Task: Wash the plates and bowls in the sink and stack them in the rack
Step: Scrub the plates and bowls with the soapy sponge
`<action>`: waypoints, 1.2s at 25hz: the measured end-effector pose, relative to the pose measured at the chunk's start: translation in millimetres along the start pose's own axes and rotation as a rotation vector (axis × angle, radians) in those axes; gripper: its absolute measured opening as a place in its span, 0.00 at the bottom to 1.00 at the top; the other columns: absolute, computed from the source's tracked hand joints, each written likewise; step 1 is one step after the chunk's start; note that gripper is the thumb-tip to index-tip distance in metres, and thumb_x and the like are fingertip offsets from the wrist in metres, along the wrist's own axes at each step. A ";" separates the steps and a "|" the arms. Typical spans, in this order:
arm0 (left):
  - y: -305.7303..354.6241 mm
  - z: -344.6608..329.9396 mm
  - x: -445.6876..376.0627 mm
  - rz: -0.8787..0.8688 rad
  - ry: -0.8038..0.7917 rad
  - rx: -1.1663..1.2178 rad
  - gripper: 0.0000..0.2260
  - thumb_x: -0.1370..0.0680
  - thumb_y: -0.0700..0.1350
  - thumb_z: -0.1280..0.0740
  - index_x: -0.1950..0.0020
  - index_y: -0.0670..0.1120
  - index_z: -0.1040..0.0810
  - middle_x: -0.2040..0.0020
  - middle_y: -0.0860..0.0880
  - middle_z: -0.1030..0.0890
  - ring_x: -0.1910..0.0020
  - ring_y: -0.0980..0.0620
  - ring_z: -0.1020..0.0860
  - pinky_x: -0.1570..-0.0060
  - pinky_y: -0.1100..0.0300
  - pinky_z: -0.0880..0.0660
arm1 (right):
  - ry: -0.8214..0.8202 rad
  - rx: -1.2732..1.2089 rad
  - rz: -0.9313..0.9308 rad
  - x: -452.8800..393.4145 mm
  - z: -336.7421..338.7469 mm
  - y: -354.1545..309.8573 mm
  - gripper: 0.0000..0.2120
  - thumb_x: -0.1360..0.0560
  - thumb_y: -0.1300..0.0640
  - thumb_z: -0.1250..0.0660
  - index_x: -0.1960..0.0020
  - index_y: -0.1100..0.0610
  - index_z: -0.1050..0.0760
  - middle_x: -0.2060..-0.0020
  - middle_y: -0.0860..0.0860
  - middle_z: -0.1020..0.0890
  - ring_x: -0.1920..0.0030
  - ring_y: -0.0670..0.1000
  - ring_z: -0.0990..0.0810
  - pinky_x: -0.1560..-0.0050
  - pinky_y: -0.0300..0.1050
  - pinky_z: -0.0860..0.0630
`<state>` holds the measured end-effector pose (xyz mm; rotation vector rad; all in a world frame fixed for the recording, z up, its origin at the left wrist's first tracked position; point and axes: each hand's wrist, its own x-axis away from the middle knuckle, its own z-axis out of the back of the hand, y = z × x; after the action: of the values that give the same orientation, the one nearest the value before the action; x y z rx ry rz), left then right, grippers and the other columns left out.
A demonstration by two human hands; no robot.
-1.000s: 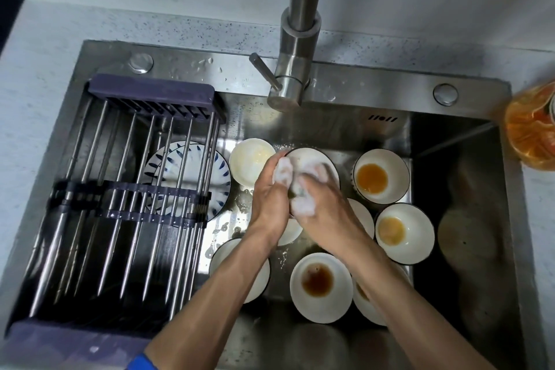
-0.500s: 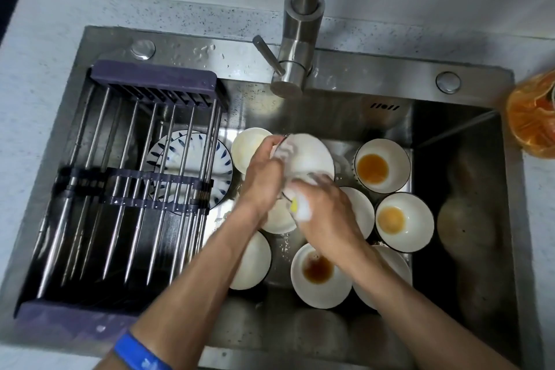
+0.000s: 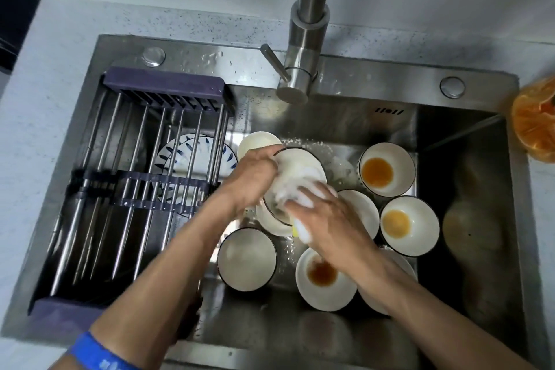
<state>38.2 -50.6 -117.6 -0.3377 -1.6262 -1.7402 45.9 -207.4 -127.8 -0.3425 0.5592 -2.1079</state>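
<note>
My left hand (image 3: 250,179) grips the left rim of a white, dark-rimmed bowl (image 3: 303,164), tilted above the sink's middle. My right hand (image 3: 329,221) holds a foamy yellow sponge (image 3: 300,230) and presses it inside that bowl. Suds cover the bowl's inside. Several white bowls lie in the sink (image 3: 468,159) below; three hold brown-orange residue (image 3: 377,172) (image 3: 396,223) (image 3: 322,273). A cleaner bowl (image 3: 247,258) sits front left. A blue-patterned plate (image 3: 183,156) lies under the rack.
A steel-bar drying rack (image 3: 126,189) with purple ends spans the sink's left half and holds no dishes. The faucet (image 3: 303,48) rises at the back centre, its handle pointing left. An orange bottle (image 3: 536,120) stands on the counter at the right.
The soapy bowl has tilted and turned in my left hand. My right hand has slid the sponge from the bowl's upper part down to its lower inside. The view has shifted slightly.
</note>
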 end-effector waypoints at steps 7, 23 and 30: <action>-9.3 -9.1 6.4 -0.011 0.025 -0.024 0.20 0.26 0.41 0.42 0.46 0.64 0.22 0.44 0.52 0.18 0.53 0.55 0.21 0.54 0.61 0.25 | 0.068 -0.115 -0.064 7.8 -8.2 -0.1 0.22 0.38 0.68 0.28 0.48 0.50 0.24 0.49 0.46 0.19 0.46 0.51 0.22 0.49 0.50 0.21; -39.3 -21.2 18.7 0.245 -0.252 0.968 0.29 0.24 0.62 0.36 0.30 0.44 0.25 0.37 0.38 0.21 0.40 0.38 0.21 0.43 0.39 0.24 | 0.209 -1.811 -0.666 7.5 13.1 27.2 0.36 0.41 0.63 0.20 0.35 0.61 0.27 0.45 0.58 0.19 0.45 0.56 0.19 0.50 0.50 0.20; -26.9 -35.2 22.7 0.111 -0.206 0.798 0.27 0.32 0.43 0.25 0.34 0.38 0.24 0.39 0.38 0.19 0.40 0.39 0.21 0.42 0.39 0.23 | 0.885 -1.357 -1.040 -23.5 3.8 25.1 0.12 0.25 0.67 0.31 0.42 0.59 0.19 0.46 0.56 0.15 0.45 0.55 0.17 0.43 0.50 0.20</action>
<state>14.4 -92.7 -129.7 -0.2119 -2.2435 -0.8803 78.4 -201.2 -138.1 -0.4594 2.8392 -2.3624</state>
